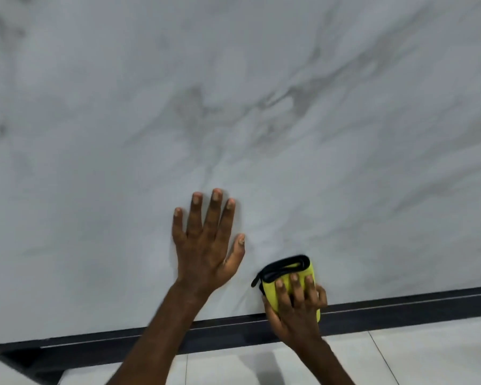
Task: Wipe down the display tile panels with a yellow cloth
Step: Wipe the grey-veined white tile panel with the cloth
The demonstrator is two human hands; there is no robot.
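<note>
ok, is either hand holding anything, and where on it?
Right hand grips the folded yellow cloth by its lower part. Left hand holds nothing, flat on the tile panel.

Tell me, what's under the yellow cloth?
The grey-veined tile panel: the right hand holds the yellow cloth against it near its bottom edge. The patch beneath is covered, so unseen.

Smooth marble-look tile panel, soft yellow cloth with black edging

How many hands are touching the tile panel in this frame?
2. The left hand lies flat on the tile panel, lower middle; the right hand, beside it near the bottom edge, holds the yellow cloth against it.
</note>
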